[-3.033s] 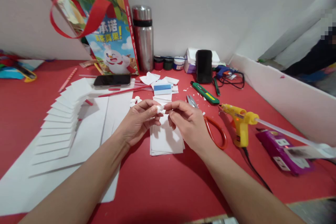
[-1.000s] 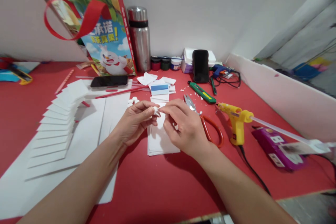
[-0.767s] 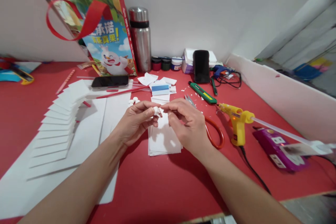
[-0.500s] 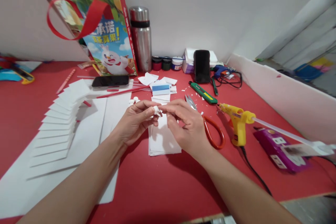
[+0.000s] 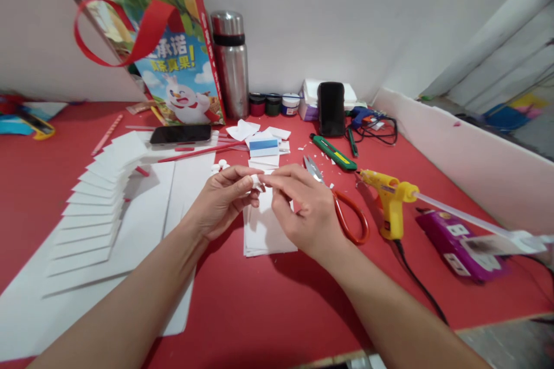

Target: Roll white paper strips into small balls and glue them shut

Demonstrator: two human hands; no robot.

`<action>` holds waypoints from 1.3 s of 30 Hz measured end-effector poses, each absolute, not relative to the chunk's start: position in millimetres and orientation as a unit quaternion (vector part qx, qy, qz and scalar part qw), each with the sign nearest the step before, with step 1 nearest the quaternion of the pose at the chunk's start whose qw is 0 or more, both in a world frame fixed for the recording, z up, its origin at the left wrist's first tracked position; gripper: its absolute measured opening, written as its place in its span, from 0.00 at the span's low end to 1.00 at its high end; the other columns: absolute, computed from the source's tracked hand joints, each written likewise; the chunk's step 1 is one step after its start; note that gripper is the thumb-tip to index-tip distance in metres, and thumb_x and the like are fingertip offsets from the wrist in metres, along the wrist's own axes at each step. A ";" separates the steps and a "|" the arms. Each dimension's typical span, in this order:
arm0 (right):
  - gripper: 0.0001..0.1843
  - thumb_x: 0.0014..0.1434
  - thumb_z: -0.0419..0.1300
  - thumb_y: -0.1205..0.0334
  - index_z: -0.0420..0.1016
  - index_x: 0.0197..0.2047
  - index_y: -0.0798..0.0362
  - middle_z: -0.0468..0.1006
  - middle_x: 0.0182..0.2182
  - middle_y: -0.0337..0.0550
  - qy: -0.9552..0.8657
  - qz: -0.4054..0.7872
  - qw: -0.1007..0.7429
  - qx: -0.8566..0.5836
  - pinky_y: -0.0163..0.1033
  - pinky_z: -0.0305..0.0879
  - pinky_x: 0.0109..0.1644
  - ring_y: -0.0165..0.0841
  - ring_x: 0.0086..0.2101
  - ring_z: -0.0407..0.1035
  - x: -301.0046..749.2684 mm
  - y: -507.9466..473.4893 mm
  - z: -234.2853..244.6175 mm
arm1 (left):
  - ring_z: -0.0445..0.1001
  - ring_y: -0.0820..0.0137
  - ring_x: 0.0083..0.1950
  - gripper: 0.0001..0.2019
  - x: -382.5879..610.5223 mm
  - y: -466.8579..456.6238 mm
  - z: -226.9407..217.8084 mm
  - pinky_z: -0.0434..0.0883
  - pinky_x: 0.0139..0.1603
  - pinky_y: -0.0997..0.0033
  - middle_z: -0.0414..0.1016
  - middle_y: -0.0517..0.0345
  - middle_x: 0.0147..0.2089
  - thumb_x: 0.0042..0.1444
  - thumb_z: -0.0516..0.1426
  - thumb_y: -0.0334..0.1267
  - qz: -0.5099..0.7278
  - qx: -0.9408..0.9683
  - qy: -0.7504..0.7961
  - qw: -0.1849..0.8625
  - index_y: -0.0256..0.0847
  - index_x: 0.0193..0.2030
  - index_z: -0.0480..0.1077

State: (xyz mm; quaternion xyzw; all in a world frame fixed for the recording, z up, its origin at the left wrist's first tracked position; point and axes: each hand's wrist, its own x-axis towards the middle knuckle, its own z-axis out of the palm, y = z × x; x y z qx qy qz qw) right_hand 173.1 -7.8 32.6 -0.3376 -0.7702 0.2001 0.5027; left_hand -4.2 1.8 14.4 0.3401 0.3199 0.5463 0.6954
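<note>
My left hand (image 5: pixel 223 199) pinches a small white foam piece (image 5: pixel 256 180) between thumb and forefinger, just above the red table. My right hand (image 5: pixel 305 210) meets it from the right, its fingers closed and its fingertips pressing on the same piece. Under both hands lies a stack of white foam sheets (image 5: pixel 265 230). A few tiny white foam bits (image 5: pixel 220 166) rest just beyond my left hand.
Red-handled scissors (image 5: pixel 341 207) and a yellow glue gun (image 5: pixel 389 199) lie right of my hands, with a purple power strip (image 5: pixel 459 245) further right. A fan of white foam strips (image 5: pixel 97 202), a phone (image 5: pixel 180 134), a steel flask (image 5: pixel 230 63) and a gift bag (image 5: pixel 173 52) stand to the left and behind.
My right fingers have kept working at the small foam piece, shifting slightly back and forth. My left hand has stayed in place. The view has drifted a little.
</note>
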 end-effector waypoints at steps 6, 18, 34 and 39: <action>0.17 0.60 0.55 0.72 0.84 0.43 0.51 0.79 0.36 0.40 -0.663 0.415 0.501 -0.372 0.34 0.67 0.27 0.24 0.24 0.69 175.9 -3.5 37.3 | 0.76 0.76 0.30 0.10 -6.0 2.9 12.8 0.76 0.31 0.78 0.81 0.55 0.33 0.48 0.72 0.37 0.553 0.344 0.309 0.693 0.39 0.38 0.82; 0.21 0.61 0.54 0.75 0.83 0.49 0.48 0.78 0.41 0.44 -0.768 0.207 0.515 -0.321 0.39 0.74 0.41 0.31 0.39 0.75 174.0 -6.1 30.8 | 0.75 0.77 0.27 0.10 -3.9 1.7 16.0 0.75 0.29 0.80 0.80 0.57 0.29 0.47 0.73 0.37 0.558 0.345 0.318 0.684 0.38 0.37 0.82; 0.17 0.65 0.53 0.72 0.79 0.52 0.56 0.80 0.43 0.50 -0.844 0.039 0.433 -0.315 0.42 0.75 0.45 0.37 0.42 0.76 178.9 -4.3 27.3 | 0.75 0.76 0.26 0.11 -1.6 3.1 13.4 0.75 0.28 0.80 0.80 0.56 0.28 0.47 0.73 0.36 0.550 0.349 0.338 0.680 0.34 0.34 0.80; 0.16 0.61 0.54 0.72 0.82 0.46 0.54 0.78 0.38 0.45 -0.736 0.290 0.498 -0.355 0.36 0.73 0.34 0.29 0.32 0.75 172.6 -2.7 30.0 | 0.75 0.78 0.27 0.12 -4.4 4.2 11.1 0.75 0.28 0.83 0.80 0.55 0.30 0.48 0.73 0.36 0.545 0.324 0.317 0.705 0.33 0.36 0.80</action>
